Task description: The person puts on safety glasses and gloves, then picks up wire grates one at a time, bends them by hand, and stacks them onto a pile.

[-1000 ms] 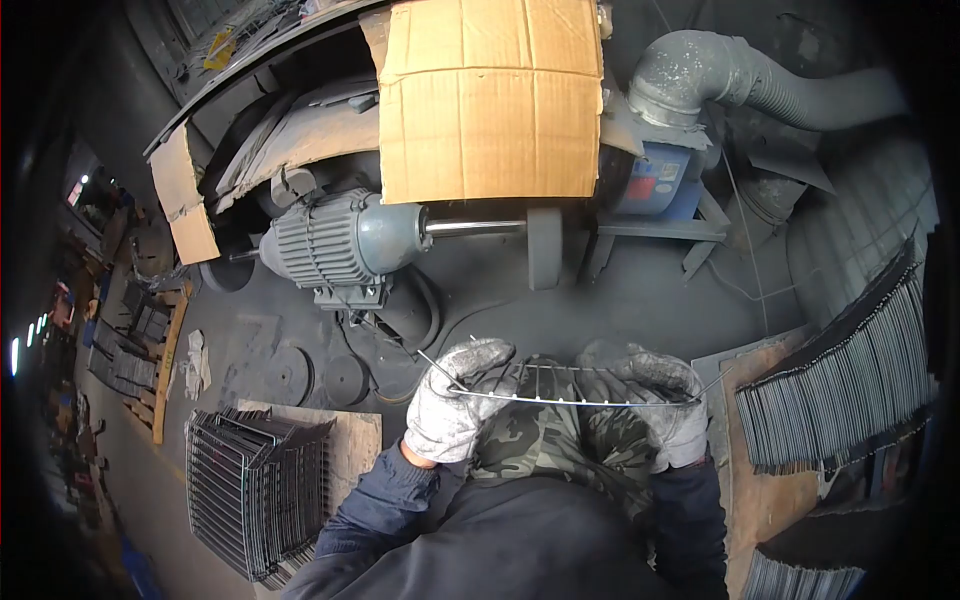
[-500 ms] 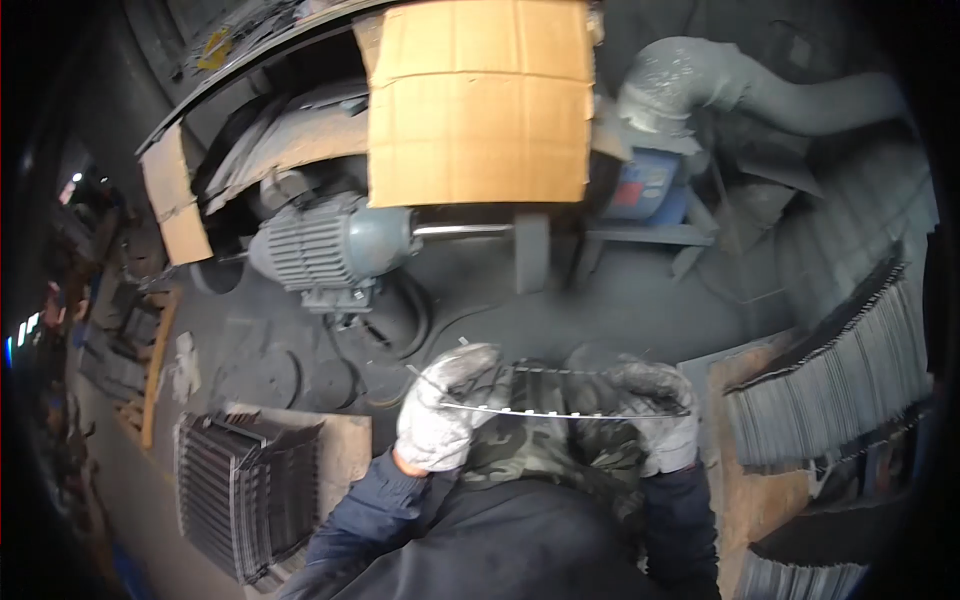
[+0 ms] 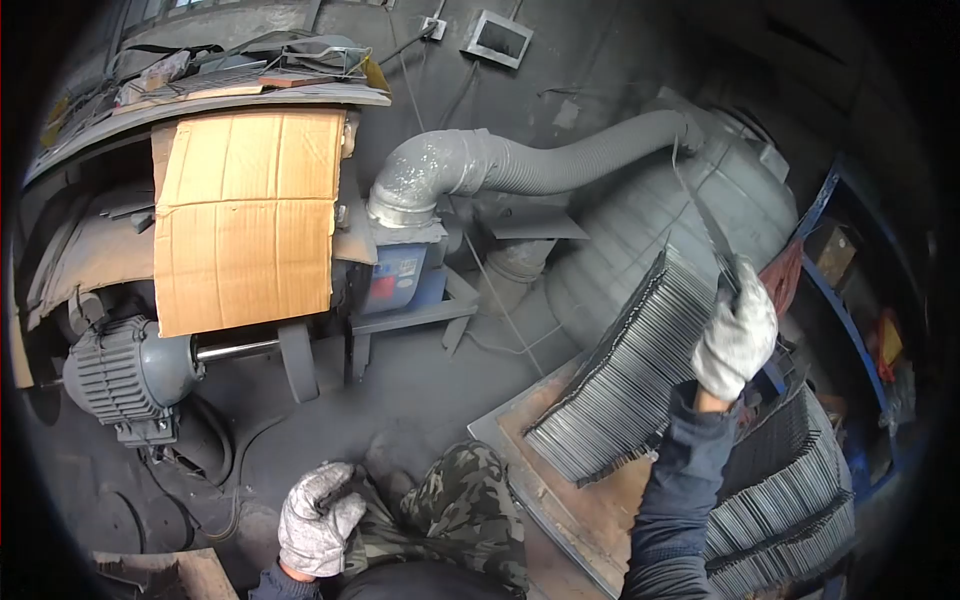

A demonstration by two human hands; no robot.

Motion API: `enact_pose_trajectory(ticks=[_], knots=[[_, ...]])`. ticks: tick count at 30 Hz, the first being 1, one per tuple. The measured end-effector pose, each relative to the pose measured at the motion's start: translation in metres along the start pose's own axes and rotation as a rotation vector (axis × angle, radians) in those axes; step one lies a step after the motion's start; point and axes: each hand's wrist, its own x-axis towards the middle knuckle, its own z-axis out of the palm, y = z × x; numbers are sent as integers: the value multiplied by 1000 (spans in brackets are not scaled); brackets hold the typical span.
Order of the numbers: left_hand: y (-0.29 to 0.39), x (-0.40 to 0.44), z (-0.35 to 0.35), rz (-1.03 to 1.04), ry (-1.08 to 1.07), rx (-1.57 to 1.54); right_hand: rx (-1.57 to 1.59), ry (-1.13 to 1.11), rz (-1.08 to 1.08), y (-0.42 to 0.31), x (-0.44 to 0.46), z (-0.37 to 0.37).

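Observation:
My right hand [image 3: 735,335], in a pale dirty work glove, is raised at the right and closed on a long thin dark metal strip [image 3: 708,215]. The strip stands up from the fist and slants to the upper left, above a row of thin metal strips [image 3: 620,365] packed side by side. My left hand [image 3: 320,520], gloved too, is low beside the camouflage trouser leg [image 3: 465,510]. Its fingers are curled inward, and what they hold, if anything, is hidden.
A second stack of metal strips [image 3: 785,490] lies nearer me, beside a wooden board [image 3: 560,470]. To the left are an electric motor with a shaft [image 3: 130,370] and a cardboard sheet [image 3: 250,220]. A large grey duct [image 3: 560,165] runs along the back. Blue shelving [image 3: 845,290] stands right.
The view has swung right. Both hands held a light-edged strip in front of the lap; now my right hand is far right with a strip raised, and my left hand is apart from it.

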Motion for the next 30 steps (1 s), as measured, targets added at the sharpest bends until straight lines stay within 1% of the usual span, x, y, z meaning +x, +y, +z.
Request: enact_pose_trajectory(ticks=[1, 4, 5, 6, 8, 9, 12, 15, 19, 24, 27, 30], knots=[[-2, -3, 1, -1, -24, -21, -123, -140, -7, 12, 2, 5], [-9, -7, 3, -33, -17, -81, -434, -433, -40, 31, -2, 24], [-9, -8, 4, -51, -13, -97, -489, -469, -42, 37, -7, 33], [-22, -9, 1, -14, -37, -36, -542, -505, -44, 42, -13, 43], [-28, -16, 4, -108, 9, -168, -605, -603, -38, 48, -19, 56], [-28, -17, 5, -154, 31, -232, -588, -619, -49, 49, -21, 58], [-21, -18, -5, -131, -36, -108, -557, -684, -62, 45, -18, 60], [-16, -21, -1, -228, 51, -156, -541, -688, -39, 45, -17, 62], [-38, -30, -3, -239, 36, -101, -546, -735, -44, 40, -11, 59], [-41, -31, -2, -230, -17, -29, -590, -732, -100, 46, -14, 63], [-35, -31, 2, -277, -24, -103, -474, -797, 31, 50, -8, 60], [-45, -33, 2, -208, -59, -6, -300, -855, 172, 40, 5, 41]])
